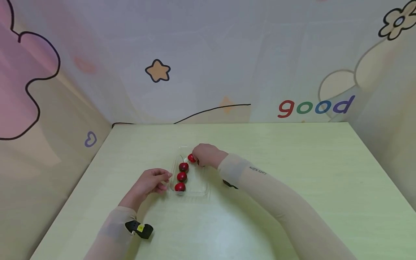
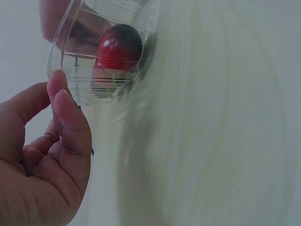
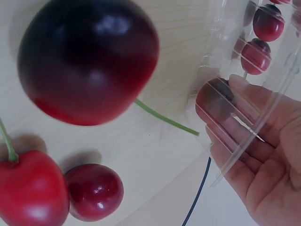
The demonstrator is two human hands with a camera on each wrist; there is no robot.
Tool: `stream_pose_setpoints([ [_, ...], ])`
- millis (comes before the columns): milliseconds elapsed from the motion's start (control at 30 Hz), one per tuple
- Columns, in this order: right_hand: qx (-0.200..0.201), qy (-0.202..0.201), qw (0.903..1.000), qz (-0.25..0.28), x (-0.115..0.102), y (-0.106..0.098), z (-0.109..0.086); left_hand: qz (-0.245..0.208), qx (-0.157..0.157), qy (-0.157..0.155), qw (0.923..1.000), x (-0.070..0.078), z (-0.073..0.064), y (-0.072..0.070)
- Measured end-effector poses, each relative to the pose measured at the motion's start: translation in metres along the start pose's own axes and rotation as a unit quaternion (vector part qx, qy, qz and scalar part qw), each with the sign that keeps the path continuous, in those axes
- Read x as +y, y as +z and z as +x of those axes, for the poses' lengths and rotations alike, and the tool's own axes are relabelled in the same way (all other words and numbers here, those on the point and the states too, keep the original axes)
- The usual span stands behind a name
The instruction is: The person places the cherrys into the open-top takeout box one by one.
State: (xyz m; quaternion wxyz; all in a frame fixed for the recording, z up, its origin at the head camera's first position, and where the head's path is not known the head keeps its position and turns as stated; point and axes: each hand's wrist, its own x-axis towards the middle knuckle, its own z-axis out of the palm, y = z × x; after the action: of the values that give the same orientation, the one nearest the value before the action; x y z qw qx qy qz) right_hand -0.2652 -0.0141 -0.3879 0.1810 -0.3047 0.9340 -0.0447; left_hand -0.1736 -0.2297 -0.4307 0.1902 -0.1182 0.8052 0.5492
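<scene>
A clear plastic container stands on the table with three red cherries in a row along its left side. My left hand is at that side; in the left wrist view its thumb and finger pinch the container's rim near a corner. At the far end my right hand holds another cherry inside the container. The right wrist view shows this dark red cherry between the fingers, seen through the clear wall.
In the right wrist view, a large dark cherry with a green stem, a bright red cherry and a smaller cherry lie outside the container. The head view does not show them. A printed backdrop rises behind the pale table.
</scene>
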Motion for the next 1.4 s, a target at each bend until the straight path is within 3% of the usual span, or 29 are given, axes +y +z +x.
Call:
stream_pose_setpoints([
  [400,-0.005,-0.010,0.9985,0.054,0.002,-0.004,-0.004,0.000,0.007,-0.006,1.0000,-0.001,0.000,0.002],
  [767,0.037,-0.024,0.9930,0.110,0.015,-0.016,-0.016,0.001,0.007,0.002,1.0000,0.001,0.001,0.001],
  [1100,0.086,-0.060,0.9890,0.104,0.019,-0.036,-0.050,0.003,0.007,-0.001,1.0000,0.002,0.000,0.001],
  [1400,0.121,-0.072,0.9741,0.177,0.029,-0.034,-0.082,0.002,0.010,0.001,1.0000,0.001,0.000,0.002],
])
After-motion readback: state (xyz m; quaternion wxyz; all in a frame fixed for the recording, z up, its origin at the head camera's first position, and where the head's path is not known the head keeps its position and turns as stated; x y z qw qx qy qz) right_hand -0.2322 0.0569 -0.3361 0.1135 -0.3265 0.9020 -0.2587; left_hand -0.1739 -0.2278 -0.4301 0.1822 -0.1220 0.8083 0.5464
